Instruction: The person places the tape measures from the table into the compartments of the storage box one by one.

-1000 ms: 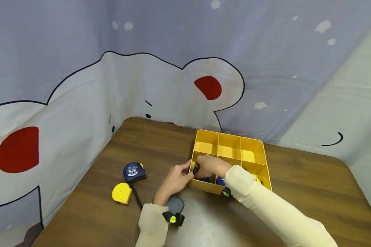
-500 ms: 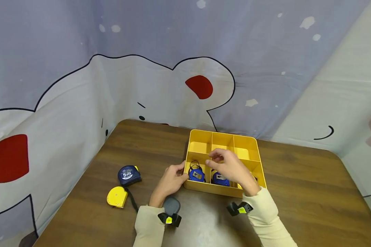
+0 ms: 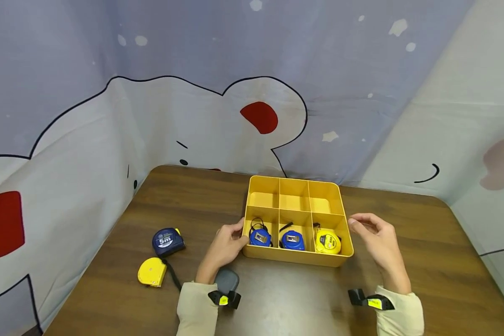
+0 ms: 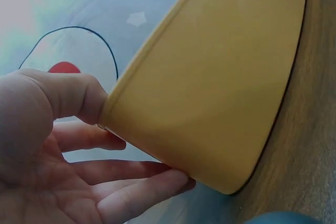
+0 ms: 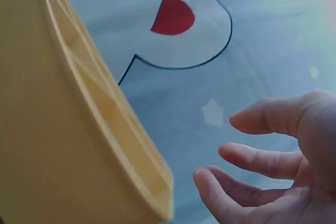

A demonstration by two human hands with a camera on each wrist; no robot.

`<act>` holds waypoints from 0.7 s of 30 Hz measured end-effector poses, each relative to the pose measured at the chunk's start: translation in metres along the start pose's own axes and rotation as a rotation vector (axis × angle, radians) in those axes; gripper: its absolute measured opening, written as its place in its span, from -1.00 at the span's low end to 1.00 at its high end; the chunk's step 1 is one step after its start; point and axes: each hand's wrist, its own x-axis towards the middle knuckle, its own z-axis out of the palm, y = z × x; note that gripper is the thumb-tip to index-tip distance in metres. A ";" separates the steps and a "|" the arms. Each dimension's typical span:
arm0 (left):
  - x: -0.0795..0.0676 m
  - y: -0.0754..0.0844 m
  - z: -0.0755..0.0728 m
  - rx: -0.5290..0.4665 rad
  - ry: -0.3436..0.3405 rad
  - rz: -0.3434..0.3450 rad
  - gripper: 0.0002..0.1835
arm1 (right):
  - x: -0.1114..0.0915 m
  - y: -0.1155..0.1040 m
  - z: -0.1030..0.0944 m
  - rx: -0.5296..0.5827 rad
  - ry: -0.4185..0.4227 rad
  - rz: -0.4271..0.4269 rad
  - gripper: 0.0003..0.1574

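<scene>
A yellow divided box point(image 3: 294, 259) stands on the table with two rows of compartments. Its near row holds two blue tape measures point(image 3: 260, 237) and, at the right, a yellow tape measure point(image 3: 328, 241). My left hand point(image 3: 222, 247) holds the box's near left corner, thumb at the rim; in the left wrist view its fingers point(image 4: 142, 182) touch the side wall. My right hand point(image 3: 378, 242) is just off the box's right side, fingers loosely bent with nothing between them, and the right wrist view shows a gap between its fingertips point(image 5: 202, 177) and the box.
Left of the box lie a dark blue tape measure point(image 3: 168, 241) marked 5m and another yellow tape measure point(image 3: 152, 271) with a black strap. A dark grey rounded object point(image 3: 227, 280) sits beside my left wrist. A patterned cloth point(image 3: 185, 116) hangs behind the table.
My right hand has come out of the near left compartment, leaving a blue tape measure there, and moved right, past the box's right side. My left hand stays at the corner.
</scene>
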 end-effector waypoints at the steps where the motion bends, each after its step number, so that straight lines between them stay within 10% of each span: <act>1: 0.001 -0.004 0.000 0.002 0.002 -0.003 -0.50 | 0.005 0.020 -0.002 0.023 -0.001 -0.008 -0.59; 6: 0.003 -0.016 0.002 -0.044 0.014 -0.002 -0.49 | 0.020 0.078 -0.001 0.053 0.002 0.020 -0.51; 15: -0.005 0.010 -0.004 -0.058 0.025 -0.015 -0.50 | -0.010 -0.006 0.004 -0.111 -0.402 0.082 -0.46; 21: -0.003 0.007 -0.003 0.010 0.023 -0.042 -0.52 | -0.012 -0.014 -0.002 -0.066 -0.444 0.177 -0.54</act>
